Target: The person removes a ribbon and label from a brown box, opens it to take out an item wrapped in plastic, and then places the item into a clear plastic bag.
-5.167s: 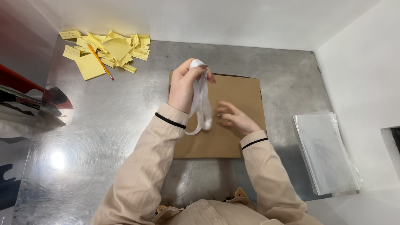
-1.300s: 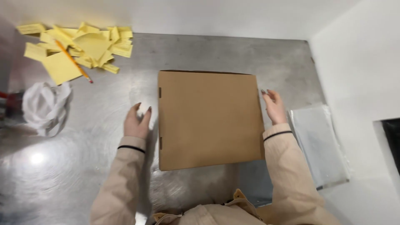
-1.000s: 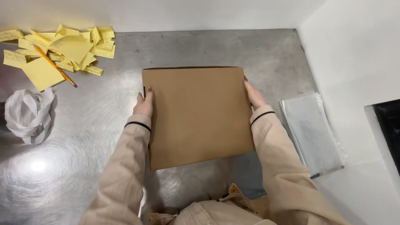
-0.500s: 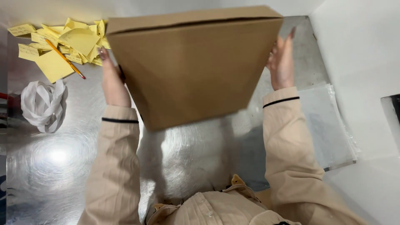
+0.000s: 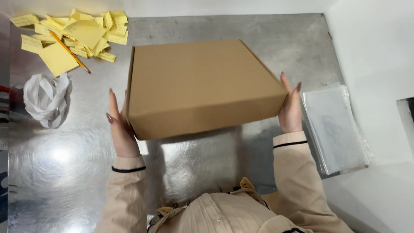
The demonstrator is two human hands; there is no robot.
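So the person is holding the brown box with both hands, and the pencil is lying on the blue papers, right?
Almost. The papers under the pencil are yellow, not blue, as the head view shows. The rest is right: the left hand and the right hand hold the brown box by its sides.

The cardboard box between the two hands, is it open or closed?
Closed. The cardboard box shows one smooth brown top with no flap raised and no gap into the inside. The left hand and right hand press its sides.
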